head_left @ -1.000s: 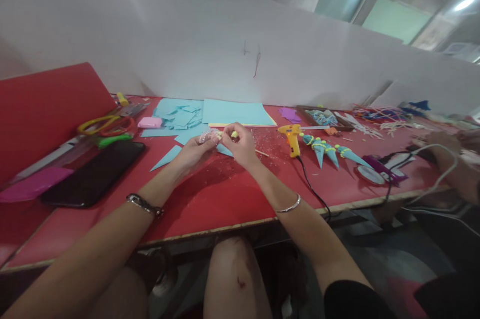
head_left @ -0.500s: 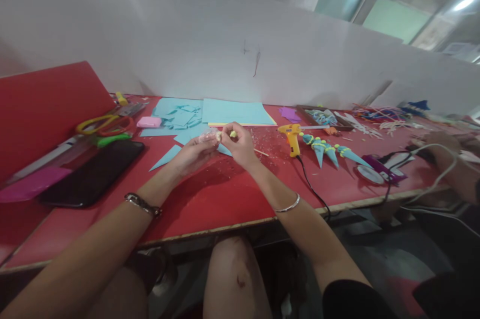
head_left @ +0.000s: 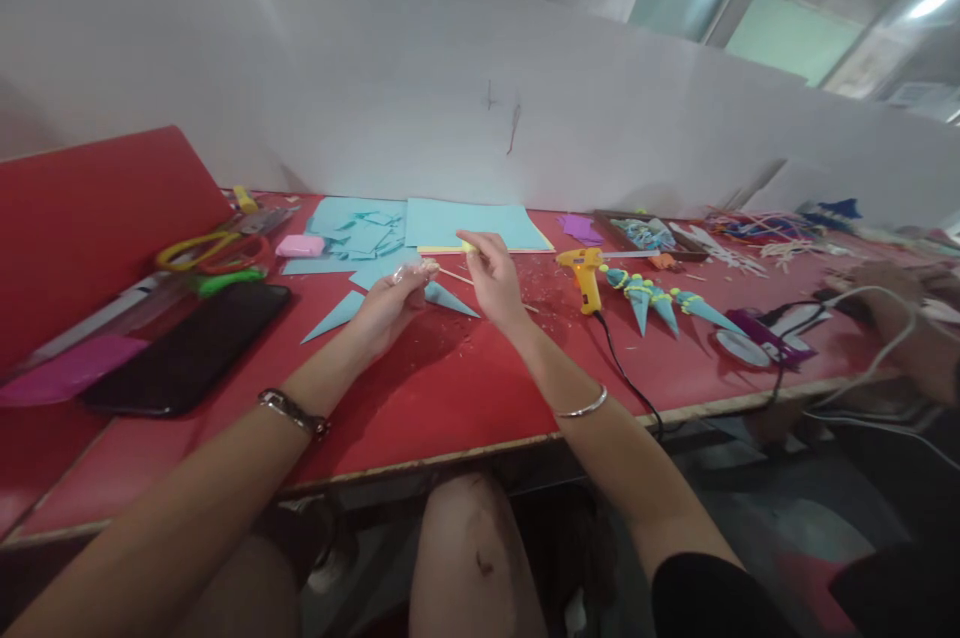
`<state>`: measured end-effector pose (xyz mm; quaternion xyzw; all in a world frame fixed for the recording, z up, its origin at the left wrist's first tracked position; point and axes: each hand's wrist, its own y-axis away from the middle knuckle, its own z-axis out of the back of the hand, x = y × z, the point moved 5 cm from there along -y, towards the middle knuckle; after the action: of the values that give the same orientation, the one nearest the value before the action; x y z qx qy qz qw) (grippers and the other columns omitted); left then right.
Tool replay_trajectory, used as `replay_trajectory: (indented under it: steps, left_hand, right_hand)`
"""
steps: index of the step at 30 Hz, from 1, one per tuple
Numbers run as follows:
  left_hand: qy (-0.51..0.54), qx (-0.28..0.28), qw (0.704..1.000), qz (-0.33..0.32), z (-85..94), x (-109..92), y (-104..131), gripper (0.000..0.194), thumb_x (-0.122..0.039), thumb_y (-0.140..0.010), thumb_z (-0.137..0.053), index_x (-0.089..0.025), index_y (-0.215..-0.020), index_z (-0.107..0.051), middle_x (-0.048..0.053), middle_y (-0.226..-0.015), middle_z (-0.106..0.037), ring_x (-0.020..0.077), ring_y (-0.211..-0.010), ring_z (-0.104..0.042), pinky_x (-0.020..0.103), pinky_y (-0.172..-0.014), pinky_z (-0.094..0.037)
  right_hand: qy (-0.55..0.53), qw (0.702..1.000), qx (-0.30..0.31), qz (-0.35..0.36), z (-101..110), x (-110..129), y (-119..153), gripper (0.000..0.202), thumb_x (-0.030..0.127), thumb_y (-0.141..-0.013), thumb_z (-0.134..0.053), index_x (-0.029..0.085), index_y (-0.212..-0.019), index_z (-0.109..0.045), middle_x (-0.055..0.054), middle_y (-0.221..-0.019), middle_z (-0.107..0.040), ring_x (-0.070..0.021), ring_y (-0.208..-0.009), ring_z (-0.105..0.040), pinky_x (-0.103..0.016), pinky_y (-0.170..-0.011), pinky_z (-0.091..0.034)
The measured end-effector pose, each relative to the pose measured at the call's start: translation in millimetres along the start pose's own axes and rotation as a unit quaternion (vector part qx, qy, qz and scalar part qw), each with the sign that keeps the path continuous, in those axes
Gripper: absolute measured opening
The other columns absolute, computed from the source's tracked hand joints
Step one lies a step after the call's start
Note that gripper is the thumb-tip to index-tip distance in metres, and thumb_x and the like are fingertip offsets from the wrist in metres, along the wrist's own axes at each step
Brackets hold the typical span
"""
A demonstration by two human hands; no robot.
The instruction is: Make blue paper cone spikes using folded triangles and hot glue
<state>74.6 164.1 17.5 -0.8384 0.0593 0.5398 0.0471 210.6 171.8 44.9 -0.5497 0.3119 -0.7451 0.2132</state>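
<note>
My left hand (head_left: 388,313) is closed around a crinkled clear plastic piece (head_left: 409,274) with a pale, lumpy end; its exact kind is unclear. To its right, my right hand (head_left: 495,286) pinches a small yellow-green ball (head_left: 469,246), mostly covered by the fingers. The hands are apart. A blue paper cone (head_left: 448,298) lies between and below them, and another blue cone (head_left: 332,317) rests left of my left hand. A thin wooden stick (head_left: 454,276) shows between the hands.
A yellow glue gun (head_left: 580,276) with its cord stands right of my hands, beside several blue cones (head_left: 660,303) trimmed with yellow-green balls. Blue paper sheets (head_left: 472,223) lie behind. A phone (head_left: 187,348) and scissors (head_left: 199,253) are left. Another person's hand (head_left: 877,288) is far right.
My hands have separated: the right moved right and slightly up with the yellow-green ball, the left slightly left with the plastic piece. The blue cone between them shows more fully.
</note>
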Motion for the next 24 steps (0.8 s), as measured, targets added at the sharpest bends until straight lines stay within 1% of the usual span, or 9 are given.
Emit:
replay_trajectory:
  steps: [2,4,8,13,16,18,20,22,24]
  left_hand:
    - [-0.002,-0.010,1.000,-0.001,2.5,1,-1,0.018,-0.025,-0.063,-0.073,-0.012,-0.070,-0.062,-0.006,-0.055,-0.040,0.0033,-0.048,-0.029,0.017,-0.044,-0.028]
    - [0.009,-0.008,1.000,-0.006,3.4,1,-2,0.016,-0.024,-0.064,-0.072,-0.013,-0.069,-0.062,-0.006,-0.055,-0.041,0.0039,-0.049,-0.030,0.017,-0.046,-0.030]
    - [0.052,-0.002,0.999,-0.013,1.0,-1,0,0.020,-0.019,-0.069,-0.068,-0.014,-0.057,-0.053,-0.007,-0.051,-0.035,0.0041,-0.047,-0.027,0.018,-0.045,-0.027]
    - [0.074,0.019,0.997,-0.003,-3.5,-1,2,0.015,-0.016,-0.070,-0.066,-0.013,-0.060,-0.055,-0.006,-0.056,-0.040,0.0038,-0.049,-0.029,0.018,-0.046,-0.028]
    - [0.072,0.020,0.997,0.008,-1.8,1,0,0.008,-0.018,-0.069,-0.067,-0.012,-0.070,-0.063,-0.006,-0.058,-0.040,0.0033,-0.049,-0.031,0.017,-0.046,-0.028]
    - [0.070,0.023,0.997,0.014,-0.3,3,-1,0.015,-0.020,-0.067,-0.068,-0.011,-0.080,-0.067,-0.006,-0.059,-0.040,0.0029,-0.050,-0.032,0.016,-0.046,-0.028]
    - [0.068,0.027,0.997,0.016,0.7,4,-2,0.020,-0.021,-0.066,-0.070,-0.012,-0.084,-0.068,-0.006,-0.060,-0.041,0.0026,-0.050,-0.031,0.016,-0.046,-0.028]
    - [0.064,0.032,0.997,0.018,0.9,5,-3,0.020,-0.022,-0.065,-0.070,-0.012,-0.082,-0.068,-0.006,-0.060,-0.042,0.0027,-0.050,-0.031,0.016,-0.046,-0.029]
    - [0.059,0.034,0.998,0.015,0.8,6,-3,0.019,-0.023,-0.063,-0.071,-0.012,-0.078,-0.067,-0.006,-0.058,-0.042,0.0031,-0.050,-0.032,0.017,-0.046,-0.029]
  right_hand:
    - [0.040,0.996,0.024,0.078,-1,15,2,0.029,0.025,-0.090,-0.037,0.023,-0.108,-0.059,-0.007,-0.107,-0.056,-0.0158,-0.099,-0.055,-0.033,-0.089,-0.046]
    - [0.066,0.988,0.051,0.130,-4,26,6,0.028,0.025,-0.090,-0.038,0.026,-0.108,-0.059,-0.005,-0.106,-0.060,-0.0159,-0.102,-0.055,-0.034,-0.091,-0.046]
    - [0.087,0.978,0.110,0.154,-12,31,12,0.025,0.025,-0.089,-0.043,0.027,-0.103,-0.063,-0.003,-0.107,-0.064,-0.0144,-0.103,-0.057,-0.031,-0.092,-0.047]
    - [0.039,0.988,0.104,0.105,-13,23,9,0.022,0.027,-0.087,-0.047,0.025,-0.096,-0.066,-0.002,-0.105,-0.066,-0.0144,-0.102,-0.059,-0.032,-0.093,-0.047]
    - [-0.069,0.996,0.064,0.005,-11,12,5,0.019,0.031,-0.083,-0.052,0.023,-0.093,-0.066,-0.003,-0.099,-0.067,-0.0149,-0.096,-0.061,-0.032,-0.090,-0.049]
    - [-0.151,0.985,0.034,-0.074,-11,2,4,0.021,0.034,-0.082,-0.052,0.022,-0.094,-0.065,-0.003,-0.096,-0.068,-0.0147,-0.093,-0.063,-0.033,-0.087,-0.050]
    - [-0.186,0.976,0.011,-0.115,-9,-2,4,0.022,0.035,-0.082,-0.052,0.023,-0.096,-0.064,-0.002,-0.095,-0.068,-0.0144,-0.092,-0.063,-0.034,-0.086,-0.051]
    - [-0.162,0.981,0.005,-0.103,-6,0,4,0.019,0.034,-0.080,-0.055,0.023,-0.093,-0.065,-0.002,-0.094,-0.067,-0.0141,-0.091,-0.062,-0.033,-0.085,-0.050]
    - [-0.111,0.992,0.026,-0.056,-6,8,4,0.016,0.031,-0.078,-0.057,0.023,-0.088,-0.066,-0.002,-0.093,-0.067,-0.0137,-0.088,-0.061,-0.031,-0.081,-0.050]
